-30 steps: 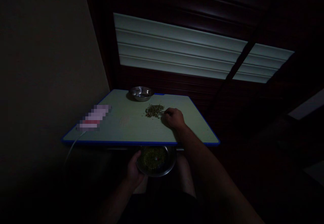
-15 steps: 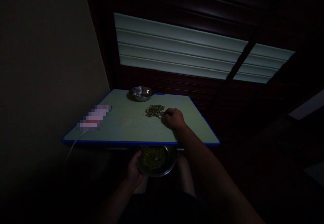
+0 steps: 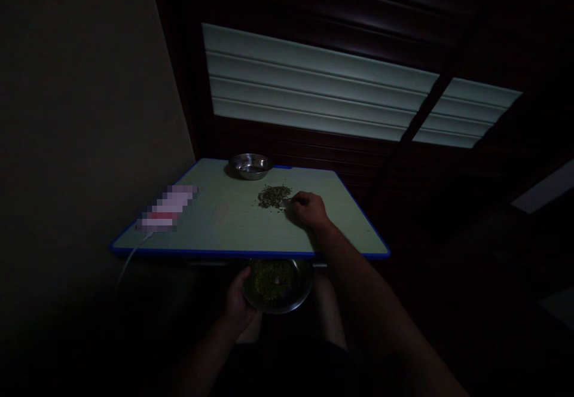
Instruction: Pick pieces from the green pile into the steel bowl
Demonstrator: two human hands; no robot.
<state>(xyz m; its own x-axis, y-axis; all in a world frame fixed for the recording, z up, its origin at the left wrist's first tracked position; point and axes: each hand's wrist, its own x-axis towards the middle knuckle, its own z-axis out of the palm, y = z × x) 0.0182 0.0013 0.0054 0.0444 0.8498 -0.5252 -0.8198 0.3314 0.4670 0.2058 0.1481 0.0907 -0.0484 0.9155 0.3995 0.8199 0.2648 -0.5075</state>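
Observation:
A small green table [image 3: 215,229] with a blue edge stands in front of me in dim light. A pile of small greenish grains [image 3: 273,196] lies on it. My right hand [image 3: 308,209] rests on the table just right of the pile, fingers curled, fingertips touching the pile's edge. Whether anything is pinched between them is too dark to tell. Below the table's near edge my left hand [image 3: 237,302] grips the rim of a steel bowl [image 3: 299,296] filled with the same grains.
An empty steel bowl [image 3: 250,165] sits at the table's far edge. A blurred pinkish object [image 3: 167,208] with a white cable [image 3: 128,262] lies at the table's left. A wall stands to the left, dark wooden panels behind.

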